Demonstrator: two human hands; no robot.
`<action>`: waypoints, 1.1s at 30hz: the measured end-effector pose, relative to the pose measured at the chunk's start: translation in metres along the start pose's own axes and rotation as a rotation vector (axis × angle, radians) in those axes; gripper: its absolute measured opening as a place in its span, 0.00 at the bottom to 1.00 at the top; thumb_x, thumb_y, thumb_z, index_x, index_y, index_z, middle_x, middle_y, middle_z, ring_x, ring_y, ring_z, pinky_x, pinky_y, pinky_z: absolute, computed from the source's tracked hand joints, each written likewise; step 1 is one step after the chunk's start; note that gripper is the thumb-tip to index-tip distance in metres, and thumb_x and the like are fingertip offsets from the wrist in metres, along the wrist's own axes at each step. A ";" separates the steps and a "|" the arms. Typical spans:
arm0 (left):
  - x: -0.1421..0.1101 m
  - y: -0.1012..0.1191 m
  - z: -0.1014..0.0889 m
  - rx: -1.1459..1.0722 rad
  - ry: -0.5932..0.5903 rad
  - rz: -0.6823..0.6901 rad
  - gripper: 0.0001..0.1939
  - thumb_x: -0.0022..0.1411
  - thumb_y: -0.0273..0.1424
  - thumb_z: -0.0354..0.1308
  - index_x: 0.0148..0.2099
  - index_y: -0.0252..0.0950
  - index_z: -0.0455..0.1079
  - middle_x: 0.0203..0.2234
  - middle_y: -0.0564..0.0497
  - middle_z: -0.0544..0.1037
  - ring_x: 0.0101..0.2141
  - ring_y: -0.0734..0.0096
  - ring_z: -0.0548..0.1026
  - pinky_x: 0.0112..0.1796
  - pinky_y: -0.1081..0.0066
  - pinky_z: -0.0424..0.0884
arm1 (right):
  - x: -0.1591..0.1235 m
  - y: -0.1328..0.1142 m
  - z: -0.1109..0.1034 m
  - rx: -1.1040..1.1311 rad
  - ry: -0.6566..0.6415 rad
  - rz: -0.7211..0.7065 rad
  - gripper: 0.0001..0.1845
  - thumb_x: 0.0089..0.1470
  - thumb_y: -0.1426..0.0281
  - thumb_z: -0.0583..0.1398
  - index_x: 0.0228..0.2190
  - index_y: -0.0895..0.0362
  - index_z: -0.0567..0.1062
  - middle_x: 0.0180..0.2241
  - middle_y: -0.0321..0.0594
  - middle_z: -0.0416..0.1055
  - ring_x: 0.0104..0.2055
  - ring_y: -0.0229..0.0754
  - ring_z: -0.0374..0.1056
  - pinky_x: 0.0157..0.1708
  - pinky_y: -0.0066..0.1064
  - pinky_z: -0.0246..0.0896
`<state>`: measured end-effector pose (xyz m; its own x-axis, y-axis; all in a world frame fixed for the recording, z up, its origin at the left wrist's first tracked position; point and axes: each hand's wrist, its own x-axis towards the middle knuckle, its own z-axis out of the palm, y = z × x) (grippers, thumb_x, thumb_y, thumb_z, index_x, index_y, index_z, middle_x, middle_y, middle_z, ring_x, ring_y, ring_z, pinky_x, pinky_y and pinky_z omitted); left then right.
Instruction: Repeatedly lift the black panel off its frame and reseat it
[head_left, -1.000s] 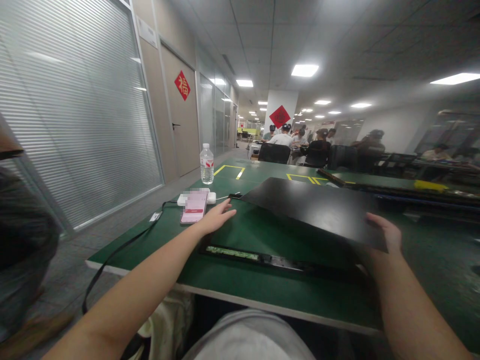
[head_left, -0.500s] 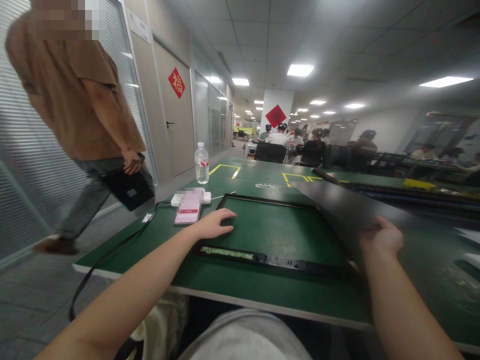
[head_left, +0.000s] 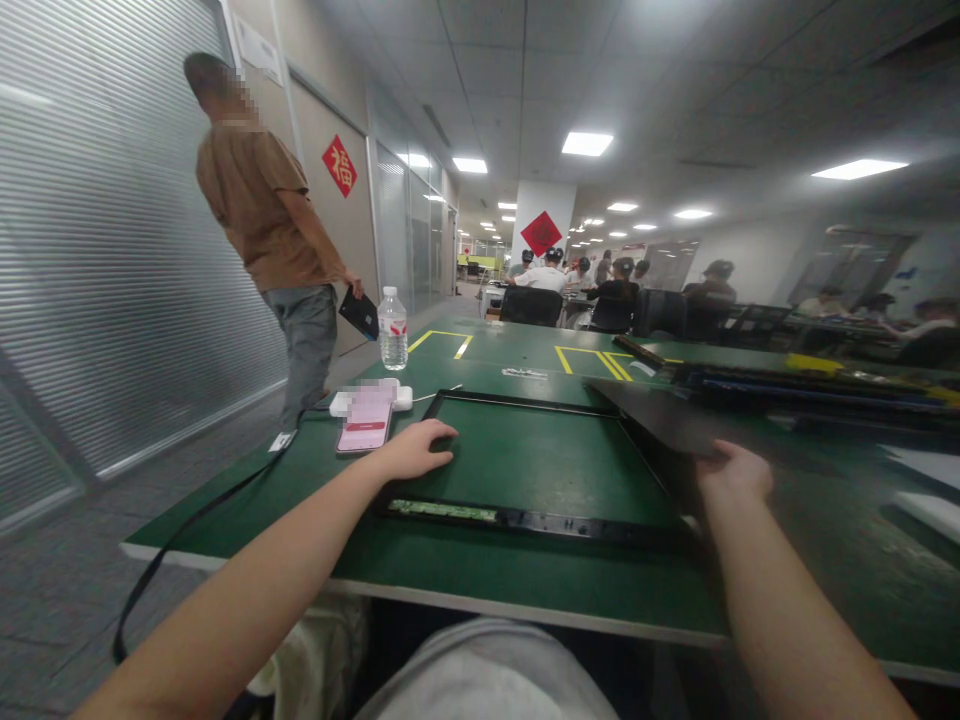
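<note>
A black rectangular frame [head_left: 544, 520] lies on the green table in front of me, with a strip of green circuit board [head_left: 442, 511] along its near side. My left hand [head_left: 412, 452] rests over the frame's left side, thumb and fingers apart. On the right, my right hand [head_left: 739, 472] pinches the edge of a thin dark panel [head_left: 660, 412]. That panel is tilted at the frame's right side and partly blurred. Its lower part is hard to make out, so I cannot tell where it touches the frame.
A phone [head_left: 364, 428] and a white power strip [head_left: 397, 393] sit left of the frame, near a water bottle [head_left: 392, 330]. Long dark strips [head_left: 750, 385] and white pieces [head_left: 930, 470] lie on the right. A person [head_left: 262, 220] walks along the left; others sit further back.
My right hand and the dark panel have shifted slightly left, and the panel now shows narrower. My left hand keeps its place on the frame. The walking person has moved further away.
</note>
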<state>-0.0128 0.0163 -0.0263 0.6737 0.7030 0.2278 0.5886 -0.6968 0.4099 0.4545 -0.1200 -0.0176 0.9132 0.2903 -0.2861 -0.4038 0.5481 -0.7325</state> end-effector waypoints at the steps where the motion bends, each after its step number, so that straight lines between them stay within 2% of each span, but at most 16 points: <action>1: 0.000 0.000 0.000 -0.002 0.000 0.004 0.22 0.58 0.39 0.57 0.52 0.35 0.74 0.52 0.42 0.77 0.53 0.55 0.74 0.56 0.60 0.67 | 0.000 0.002 0.000 -0.010 0.036 -0.008 0.16 0.39 0.88 0.55 0.28 0.58 0.68 0.28 0.34 0.67 0.27 0.35 0.70 0.28 0.30 0.74; 4: -0.001 0.002 -0.001 -0.004 -0.006 0.020 0.21 0.58 0.38 0.58 0.52 0.36 0.74 0.51 0.43 0.77 0.53 0.55 0.75 0.57 0.60 0.67 | 0.004 0.009 0.000 -0.040 0.066 -0.003 0.16 0.39 0.88 0.56 0.28 0.59 0.68 0.30 0.35 0.69 0.28 0.37 0.71 0.30 0.33 0.76; 7: -0.001 0.003 -0.001 -0.003 -0.015 0.027 0.21 0.58 0.37 0.58 0.51 0.35 0.74 0.51 0.42 0.77 0.53 0.55 0.75 0.56 0.61 0.67 | 0.013 0.012 -0.001 -0.072 0.029 0.039 0.17 0.39 0.88 0.56 0.30 0.57 0.67 0.31 0.35 0.70 0.29 0.37 0.71 0.34 0.36 0.76; 12: -0.001 0.003 -0.001 0.006 -0.037 0.044 0.21 0.58 0.36 0.57 0.52 0.34 0.74 0.51 0.41 0.76 0.53 0.56 0.74 0.57 0.61 0.66 | 0.027 0.012 -0.005 -0.114 -0.031 0.169 0.19 0.41 0.88 0.54 0.33 0.55 0.67 0.35 0.35 0.71 0.32 0.37 0.72 0.36 0.35 0.76; 20: 0.000 0.002 -0.001 0.004 -0.041 0.059 0.21 0.58 0.37 0.57 0.52 0.35 0.74 0.51 0.42 0.76 0.53 0.56 0.74 0.57 0.60 0.66 | 0.012 0.016 0.000 -0.132 -0.069 0.247 0.18 0.43 0.88 0.54 0.35 0.56 0.67 0.33 0.35 0.71 0.31 0.36 0.72 0.31 0.28 0.75; 28: 0.000 0.000 0.000 -0.003 -0.042 0.068 0.19 0.59 0.36 0.58 0.52 0.35 0.75 0.50 0.42 0.76 0.52 0.56 0.74 0.57 0.60 0.66 | 0.011 0.015 0.000 -0.135 -0.107 0.272 0.19 0.46 0.88 0.53 0.37 0.57 0.69 0.34 0.36 0.73 0.31 0.36 0.73 0.31 0.28 0.75; 33: -0.001 0.002 0.000 0.005 -0.039 0.069 0.19 0.59 0.35 0.58 0.52 0.36 0.75 0.50 0.42 0.76 0.52 0.56 0.74 0.57 0.61 0.66 | 0.012 0.015 -0.002 -0.162 -0.101 0.266 0.17 0.47 0.88 0.53 0.35 0.57 0.69 0.32 0.36 0.72 0.29 0.36 0.72 0.29 0.28 0.74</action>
<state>-0.0123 0.0144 -0.0257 0.7296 0.6474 0.2204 0.5424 -0.7440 0.3902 0.4591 -0.1095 -0.0333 0.7635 0.4871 -0.4239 -0.6058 0.3131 -0.7314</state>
